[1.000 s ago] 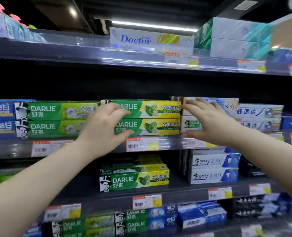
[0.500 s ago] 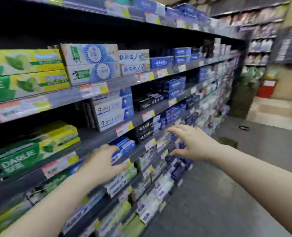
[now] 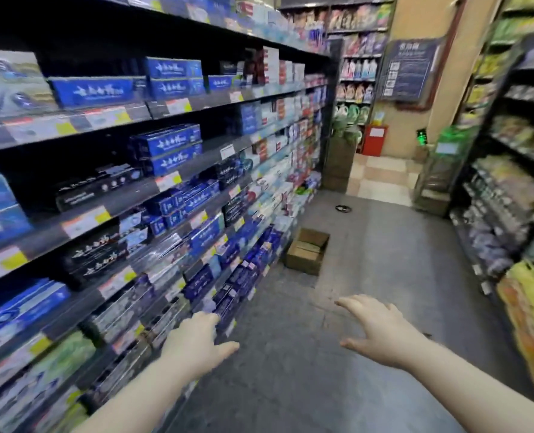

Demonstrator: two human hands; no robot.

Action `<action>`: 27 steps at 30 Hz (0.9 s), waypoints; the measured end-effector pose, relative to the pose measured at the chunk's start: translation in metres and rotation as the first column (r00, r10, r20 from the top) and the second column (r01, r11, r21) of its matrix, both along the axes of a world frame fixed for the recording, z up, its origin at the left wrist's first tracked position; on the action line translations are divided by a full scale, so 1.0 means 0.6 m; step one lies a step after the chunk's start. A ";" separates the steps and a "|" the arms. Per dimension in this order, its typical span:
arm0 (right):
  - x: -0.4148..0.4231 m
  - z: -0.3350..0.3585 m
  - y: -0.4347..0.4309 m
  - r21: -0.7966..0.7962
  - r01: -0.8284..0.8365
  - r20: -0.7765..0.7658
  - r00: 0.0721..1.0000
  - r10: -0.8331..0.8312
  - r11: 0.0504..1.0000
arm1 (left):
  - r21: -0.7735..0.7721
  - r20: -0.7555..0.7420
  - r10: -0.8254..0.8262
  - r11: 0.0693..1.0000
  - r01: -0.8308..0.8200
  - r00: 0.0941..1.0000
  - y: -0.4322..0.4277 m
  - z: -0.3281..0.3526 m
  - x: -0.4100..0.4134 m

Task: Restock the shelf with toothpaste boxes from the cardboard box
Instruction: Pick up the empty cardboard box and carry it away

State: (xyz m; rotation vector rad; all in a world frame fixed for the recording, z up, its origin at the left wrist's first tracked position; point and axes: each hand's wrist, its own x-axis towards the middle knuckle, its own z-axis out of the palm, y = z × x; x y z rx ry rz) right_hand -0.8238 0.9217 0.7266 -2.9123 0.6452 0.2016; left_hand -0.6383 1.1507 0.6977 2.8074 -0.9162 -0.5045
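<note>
Empty hands point(image 3: 196, 342) point(image 3: 373, 334); cardboard box point(image 3: 307, 255) contents blurred

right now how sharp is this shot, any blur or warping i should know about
Head view: motion blur smears the whole frame, so print on the toothpaste boxes is unreadable; wide-angle distortion bends the shelf lines; the cardboard box on the floor is soft but recognisable; both empty hands, left hand and right hand, are slightly smeared.

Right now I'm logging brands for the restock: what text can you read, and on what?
None is legible.
Blue toothpaste boxes: white characters, blurred.
Shelf price tags: too small.
Blue wall sign: blurred.
Cardboard box: no print visible.
</note>
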 end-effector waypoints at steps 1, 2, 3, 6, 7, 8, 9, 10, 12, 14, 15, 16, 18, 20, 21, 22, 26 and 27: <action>-0.013 -0.007 -0.034 0.012 0.019 -0.024 1.000 -0.019 1.000 | 0.002 -0.015 -0.004 1.000 0.004 1.000 -0.036 -0.009 -0.009; -0.026 -0.014 -0.066 0.025 0.037 -0.042 0.998 -0.036 0.999 | 0.004 -0.021 -0.012 1.000 0.012 1.000 -0.071 -0.016 -0.017; -0.036 -0.020 -0.097 0.038 0.054 -0.056 0.997 -0.051 0.998 | 0.007 -0.026 -0.017 1.000 0.017 1.000 -0.104 -0.023 -0.023; -0.058 -0.033 -0.178 0.058 0.089 -0.079 0.993 -0.084 0.994 | 0.011 -0.041 -0.016 1.000 0.017 0.999 -0.189 -0.035 -0.031; -0.062 -0.037 -0.202 0.065 0.097 -0.078 0.993 -0.092 0.993 | 0.014 -0.043 -0.016 1.000 0.017 0.999 -0.213 -0.038 -0.031; -0.065 -0.040 -0.224 0.073 0.102 -0.071 0.993 -0.097 0.992 | 0.019 -0.044 -0.016 1.000 0.017 0.999 -0.236 -0.041 -0.029; -0.066 -0.044 -0.245 0.081 0.107 -0.064 0.993 -0.102 0.991 | 0.020 -0.043 -0.019 1.000 0.020 0.999 -0.259 -0.044 -0.026; -0.065 -0.048 -0.264 0.087 0.111 -0.059 0.993 -0.106 0.990 | 0.019 -0.040 -0.024 1.000 0.025 0.999 -0.282 -0.048 -0.021; -0.060 -0.057 -0.304 0.094 0.124 -0.056 0.991 -0.119 0.988 | 0.019 -0.033 -0.041 0.999 0.041 0.999 -0.329 -0.056 -0.013; -0.050 -0.069 -0.344 0.098 0.140 -0.068 0.989 -0.134 0.985 | 0.013 -0.036 -0.063 0.998 0.063 0.997 -0.377 -0.068 -0.001; -0.043 -0.075 -0.366 0.098 0.147 -0.076 0.987 -0.140 0.984 | 0.010 -0.040 -0.075 0.997 0.076 0.996 -0.402 -0.076 0.007; -0.035 -0.080 -0.388 0.098 0.153 -0.088 0.986 -0.145 0.983 | 0.005 -0.045 -0.087 0.996 0.087 0.995 -0.427 -0.085 0.016; -0.014 -0.090 -0.437 0.100 0.167 -0.106 0.982 -0.156 0.981 | 0.000 -0.062 -0.102 0.995 0.103 0.993 -0.479 -0.104 0.040; 0.015 -0.098 -0.490 0.103 0.184 -0.114 0.978 -0.172 0.978 | -0.002 -0.079 -0.126 0.992 0.126 0.989 -0.535 -0.121 0.070; 0.032 -0.102 -0.519 0.108 0.197 -0.118 0.976 -0.184 0.974 | -0.004 -0.090 -0.141 0.990 0.142 0.986 -0.564 -0.129 0.087; 0.049 -0.104 -0.547 0.115 0.211 -0.120 0.973 -0.197 0.971 | -0.003 -0.105 -0.153 0.988 0.154 0.983 -0.593 -0.136 0.105; 0.114 -0.112 -0.647 0.154 0.256 -0.154 0.960 -0.232 0.954 | 0.016 -0.160 -0.186 0.982 0.191 0.969 -0.710 -0.147 0.181; 0.128 -0.115 -0.671 0.161 0.267 -0.158 0.957 -0.242 0.950 | 0.022 -0.158 -0.199 0.979 0.205 0.967 -0.742 -0.146 0.201</action>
